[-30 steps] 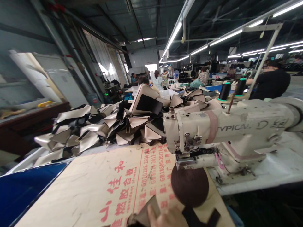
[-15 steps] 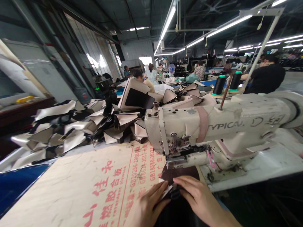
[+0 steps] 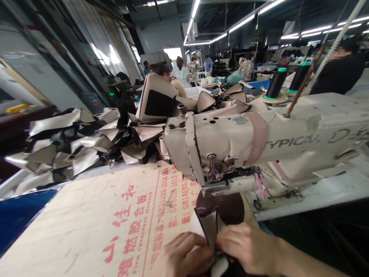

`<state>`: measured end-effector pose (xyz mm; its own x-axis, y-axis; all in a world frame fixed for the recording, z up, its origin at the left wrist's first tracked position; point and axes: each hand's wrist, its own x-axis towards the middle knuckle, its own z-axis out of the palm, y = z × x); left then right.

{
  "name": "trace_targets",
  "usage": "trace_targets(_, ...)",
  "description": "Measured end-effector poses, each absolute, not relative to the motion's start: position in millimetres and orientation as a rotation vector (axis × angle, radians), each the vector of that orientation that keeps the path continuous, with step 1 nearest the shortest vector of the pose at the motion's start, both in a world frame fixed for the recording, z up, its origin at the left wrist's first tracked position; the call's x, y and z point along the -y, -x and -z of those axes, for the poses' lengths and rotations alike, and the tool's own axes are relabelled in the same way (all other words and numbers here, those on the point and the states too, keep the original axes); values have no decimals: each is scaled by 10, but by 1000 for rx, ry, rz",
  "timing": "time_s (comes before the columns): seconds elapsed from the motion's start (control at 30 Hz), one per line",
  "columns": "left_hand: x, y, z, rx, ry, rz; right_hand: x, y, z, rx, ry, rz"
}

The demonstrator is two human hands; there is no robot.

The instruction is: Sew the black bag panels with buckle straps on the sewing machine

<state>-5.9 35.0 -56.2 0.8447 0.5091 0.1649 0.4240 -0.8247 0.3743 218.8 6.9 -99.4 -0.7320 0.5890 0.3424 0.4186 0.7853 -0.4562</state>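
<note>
Low in the view, both my hands grip one folded piece of beige and black leather-like material [image 3: 210, 227]. My left hand [image 3: 184, 252] pinches its left side with the fingers bent. On the other side my right hand [image 3: 245, 244] has its fingers closed on the same piece. Two dark-edged, pointed flaps of it stand up above my fingers; its lower part is hidden by the hands. Just beyond lies a dark brown round pad [image 3: 223, 207], below the head of a cream sewing machine [image 3: 213, 146].
A plywood board [image 3: 95, 219] with red printing spreads to the left. Behind it is a heap of similar beige and black pieces [image 3: 86, 142]. Black thread cones [image 3: 275, 84] stand behind the machine. A person in black [image 3: 340, 73] is at right; others work farther back.
The piece has come up between my hands, its beige flaps now showing above my fingers. Both hands are lower in the view, and the camera has shifted closer to the machine.
</note>
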Motion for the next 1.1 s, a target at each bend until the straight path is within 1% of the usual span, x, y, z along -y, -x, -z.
trace_targets(0.07, -315, -45, 557, -733, -2689, -439, -68, -2177, 996, 2496, 754, -443)
trace_targets(0.13, -301, -146, 531, -859, -2581, -469, -80, -2169, 1016, 2489, 772, -375)
trace_targets(0.3, -304, -265, 517, -1189, -2083, -325, -126, -2170, 1064, 2523, 812, -315)
trace_targets(0.4, -275, -268, 596, -1279, -1943, -401, -132, -2176, 1045, 2555, 814, -328)
trace_targets(0.53, -241, -286, 682, -1282, -1859, -571, -120, -2178, 1015, 2569, 794, -331)
trace_targets(0.67, -292, -310, 691, -1265, -1797, -556, -104, -2166, 1022, 2489, 821, -357)
trace_targets(0.83, -390, -338, 676, -1280, -1755, -526, -86, -2161, 992, 2252, 1007, -542)
trace_targets(1.0, -450, -415, 632, -1247, -1738, -567, -106, -2197, 1043, 2346, 907, -332)
trace_targets(1.1, -410, -377, 536, -1284, -1831, -530, -119, -2200, 1072, 2328, 937, -347)
